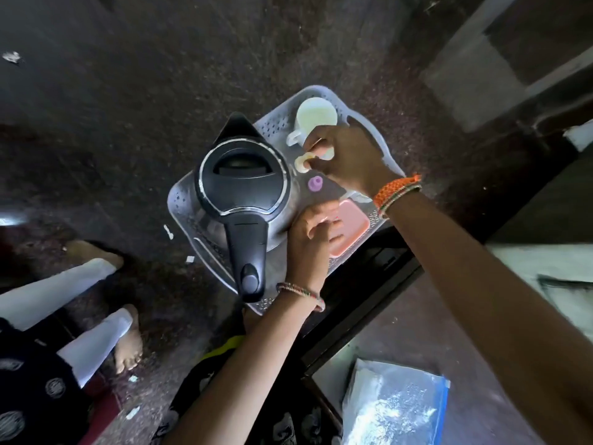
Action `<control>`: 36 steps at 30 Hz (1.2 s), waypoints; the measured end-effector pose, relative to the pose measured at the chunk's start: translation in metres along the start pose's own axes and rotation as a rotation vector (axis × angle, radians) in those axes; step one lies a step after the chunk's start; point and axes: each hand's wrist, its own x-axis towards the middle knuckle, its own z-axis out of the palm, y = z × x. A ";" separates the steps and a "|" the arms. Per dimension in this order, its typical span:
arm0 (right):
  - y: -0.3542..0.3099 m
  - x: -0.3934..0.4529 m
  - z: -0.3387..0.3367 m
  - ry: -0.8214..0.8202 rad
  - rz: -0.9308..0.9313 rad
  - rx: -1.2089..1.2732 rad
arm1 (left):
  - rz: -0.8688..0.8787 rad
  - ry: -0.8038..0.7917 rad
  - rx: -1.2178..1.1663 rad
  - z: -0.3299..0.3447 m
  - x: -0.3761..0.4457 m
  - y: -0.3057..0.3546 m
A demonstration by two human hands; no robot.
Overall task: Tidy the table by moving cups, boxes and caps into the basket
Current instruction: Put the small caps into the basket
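A pale perforated basket [181, 200] sits low on the dark floor beside the table. In it stand a black-lidded electric kettle [240, 181] and a white cup [316, 115] at the far end. A purple cap [315, 183] lies between them and a pink box [354, 224] at the near right. My right hand [346, 155] reaches into the basket and pinches a cream cap [301, 162] just below the cup. My left hand [313, 239] has curled fingers on the left edge of the pink box, next to the kettle's handle.
A dark table edge [369, 300] runs along the basket's near side. A clear plastic bag [394, 406] lies on the table at lower right. Another person's legs and bare feet [128, 342] are on the floor at left. Small scraps litter the floor.
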 end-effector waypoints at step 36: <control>0.149 -0.479 0.109 0.355 1.121 0.228 | 0.668 -0.679 1.132 0.072 -0.111 -0.182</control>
